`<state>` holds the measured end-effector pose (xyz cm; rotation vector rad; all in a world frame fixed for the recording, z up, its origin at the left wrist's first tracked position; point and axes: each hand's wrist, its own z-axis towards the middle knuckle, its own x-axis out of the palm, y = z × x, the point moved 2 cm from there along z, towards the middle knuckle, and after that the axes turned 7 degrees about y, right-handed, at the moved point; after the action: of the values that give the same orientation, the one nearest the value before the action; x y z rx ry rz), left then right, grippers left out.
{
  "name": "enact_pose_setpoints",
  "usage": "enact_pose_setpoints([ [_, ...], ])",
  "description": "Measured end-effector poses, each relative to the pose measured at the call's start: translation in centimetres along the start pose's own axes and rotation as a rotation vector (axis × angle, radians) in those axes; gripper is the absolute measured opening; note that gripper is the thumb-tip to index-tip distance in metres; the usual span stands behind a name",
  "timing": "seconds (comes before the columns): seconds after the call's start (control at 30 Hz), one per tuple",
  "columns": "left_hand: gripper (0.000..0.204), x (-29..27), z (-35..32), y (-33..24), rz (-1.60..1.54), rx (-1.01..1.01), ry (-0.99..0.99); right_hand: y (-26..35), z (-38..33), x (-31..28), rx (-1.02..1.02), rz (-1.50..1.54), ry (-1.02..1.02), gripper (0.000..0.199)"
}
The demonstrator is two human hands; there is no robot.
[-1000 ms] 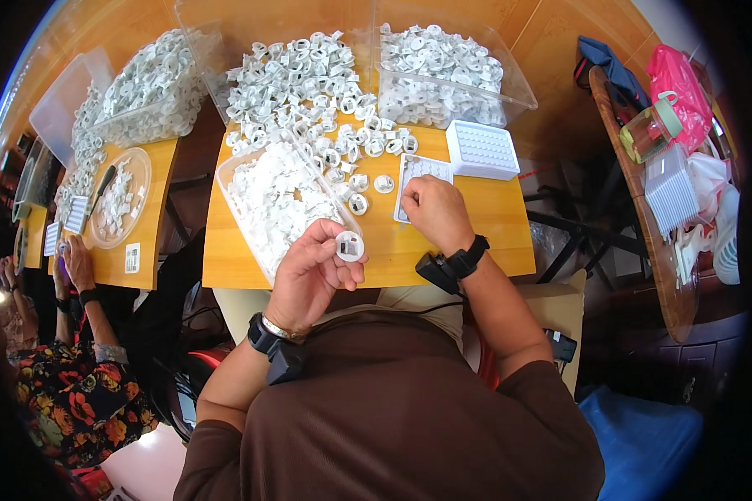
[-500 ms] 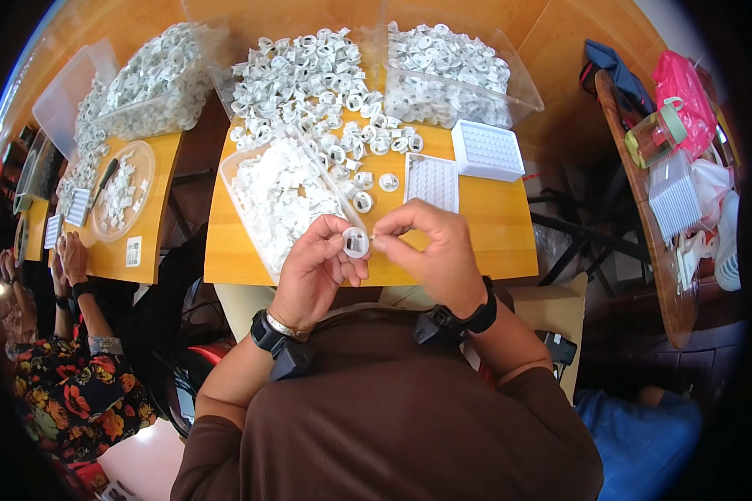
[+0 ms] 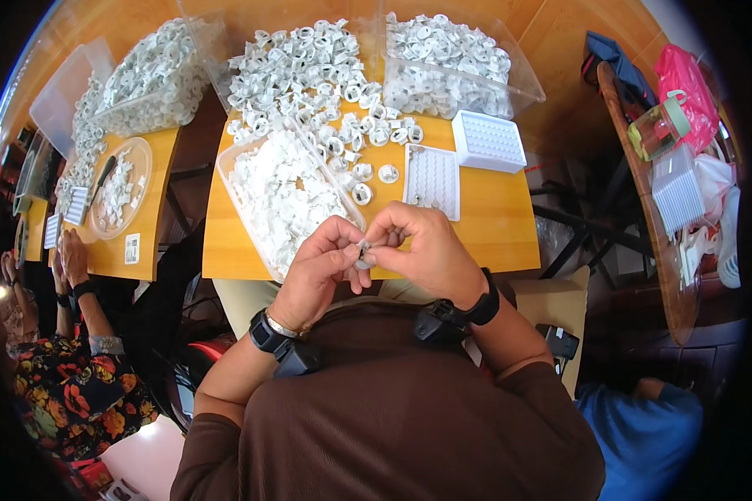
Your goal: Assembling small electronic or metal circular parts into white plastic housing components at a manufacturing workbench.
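Observation:
Between my two hands, near the table's front edge, is a small round white plastic part (image 3: 363, 255) with a dark opening, partly covered by fingers. My left hand (image 3: 319, 260) pinches it from the left. The thumb and fingertips of my right hand (image 3: 422, 247) press on it from the right; whether they also hold a tiny piece is too small to tell. Just left of my hands, a clear tub (image 3: 228, 172) holds many small white pieces (image 3: 280, 192). Similar round parts (image 3: 388, 174) lie loose beyond my hands.
A shallow white tray (image 3: 433, 179) and a white ridged box (image 3: 489, 142) lie beyond my right hand. A heap of white parts (image 3: 297, 71) and a full clear bin (image 3: 447, 88) stand at the back. Another person's hands (image 3: 73, 255) are at the left table.
My right hand has moved left onto the round part, and its fingertips now meet my left hand's. The part has been tilted and is more covered by fingers.

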<state>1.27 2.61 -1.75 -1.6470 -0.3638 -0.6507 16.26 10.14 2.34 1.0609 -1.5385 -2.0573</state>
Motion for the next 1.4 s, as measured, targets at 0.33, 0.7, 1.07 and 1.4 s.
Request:
enact_pose_setpoints([
  [0.33,0.017,-0.5,0.4,1.0,-0.103,-0.045,0.116,-2.8,-0.4,-0.9,0.249,0.565,0.165,0.013],
  [0.7,0.023,-1.0,1.0,1.7,-0.237,0.015,0.094,-1.9,-1.7,-2.8,0.078,0.058,-0.053,0.004],
  [1.07,0.020,-0.3,0.6,1.1,-0.078,-0.006,0.005,0.5,-1.6,0.8,-0.187,-0.496,-0.193,0.005],
  [1.4,0.013,0.0,0.3,0.8,-0.011,-0.029,0.001,0.7,-1.7,1.3,-0.221,-0.588,-0.241,0.012],
])
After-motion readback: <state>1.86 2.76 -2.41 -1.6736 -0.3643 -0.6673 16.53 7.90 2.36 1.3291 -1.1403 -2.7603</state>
